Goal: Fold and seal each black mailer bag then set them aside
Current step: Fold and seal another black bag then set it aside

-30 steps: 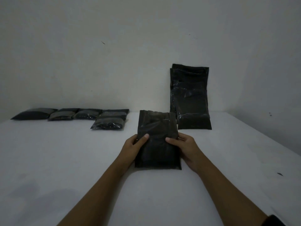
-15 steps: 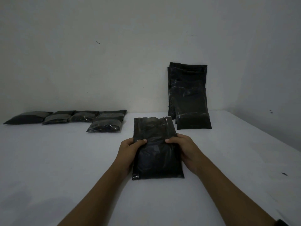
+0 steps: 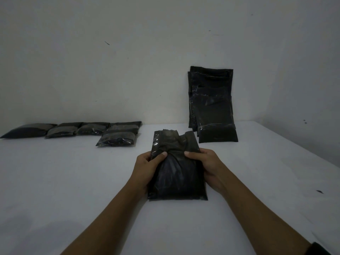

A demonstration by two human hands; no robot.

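A filled black mailer bag (image 3: 177, 178) lies on the white table (image 3: 73, 181) in front of me. My left hand (image 3: 147, 165) grips its left edge with the thumb pressed on top. My right hand (image 3: 206, 162) grips the right edge the same way. The bag's empty upper flap (image 3: 173, 140) stands crumpled and tilted up beyond my thumbs. A stack of unfolded black mailer bags (image 3: 211, 105) leans upright against the back wall at the right. Several folded black bags (image 3: 117, 138) lie in a row at the back left.
The table's right edge (image 3: 301, 153) runs diagonally toward me, with a wall close beyond it. A small dark speck (image 3: 319, 191) lies on the table at the right.
Both hands have pulled the bag closer to me and squeezed its middle. The flat upper part has crumpled and risen off the table.
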